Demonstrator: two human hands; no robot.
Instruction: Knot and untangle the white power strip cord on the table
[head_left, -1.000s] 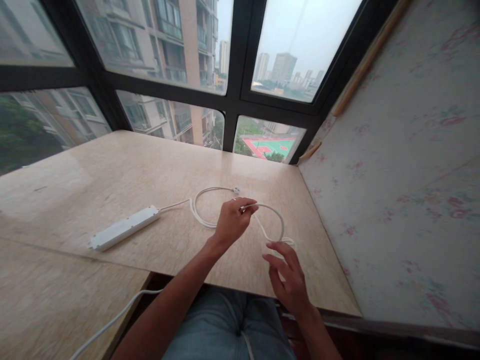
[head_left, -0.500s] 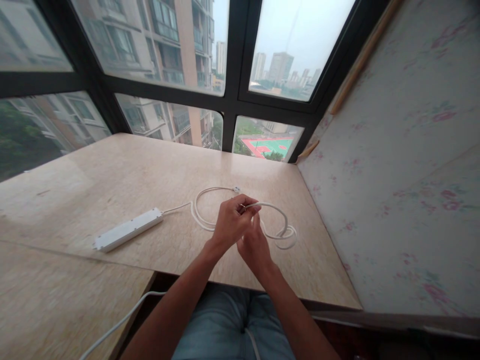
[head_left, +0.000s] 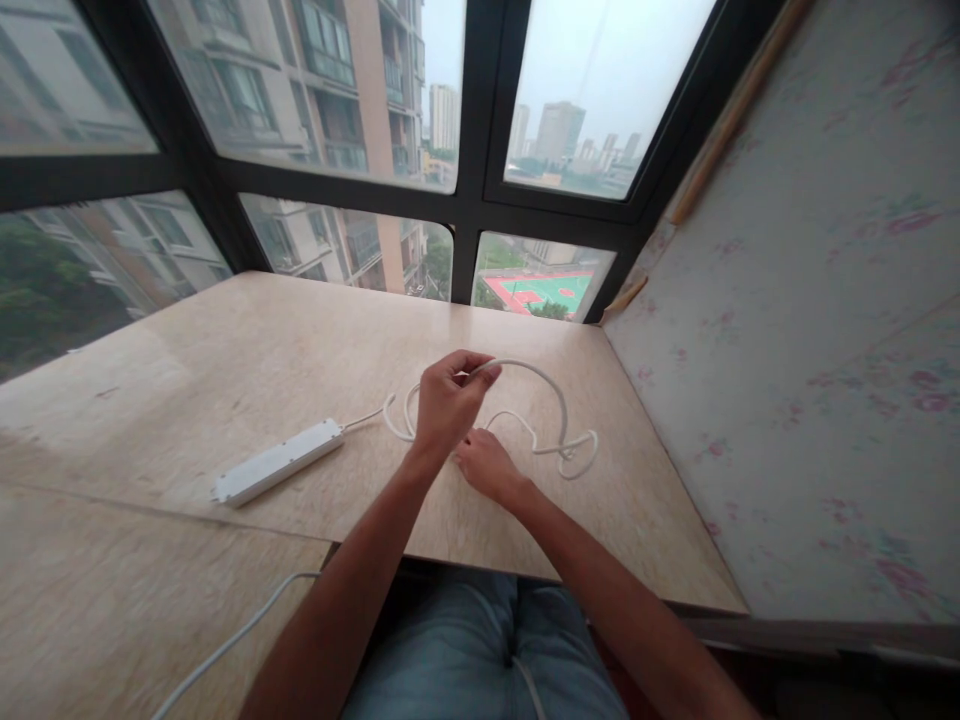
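A white power cord is pinched between the thumb and fingers of my left hand, raised a little above the counter. From there it arcs to the right and down into a loose tangle. Lower and just to the right, my right hand is closed, with a stretch of the same cord running out at its fingertips; the tips are partly hidden behind my left hand. To the left, a white power strip lies face down or on its side, which I cannot tell, joined to the cord.
The marble-patterned counter runs up to dark-framed windows. A flowered wall bounds it on the right. Another white cable crosses the lower left, over the counter's front edge.
My left hand has risen away from my right, lifting the cord into a higher arc. My right hand has shifted slightly left. The plug seen before behind my hands is now out of sight.
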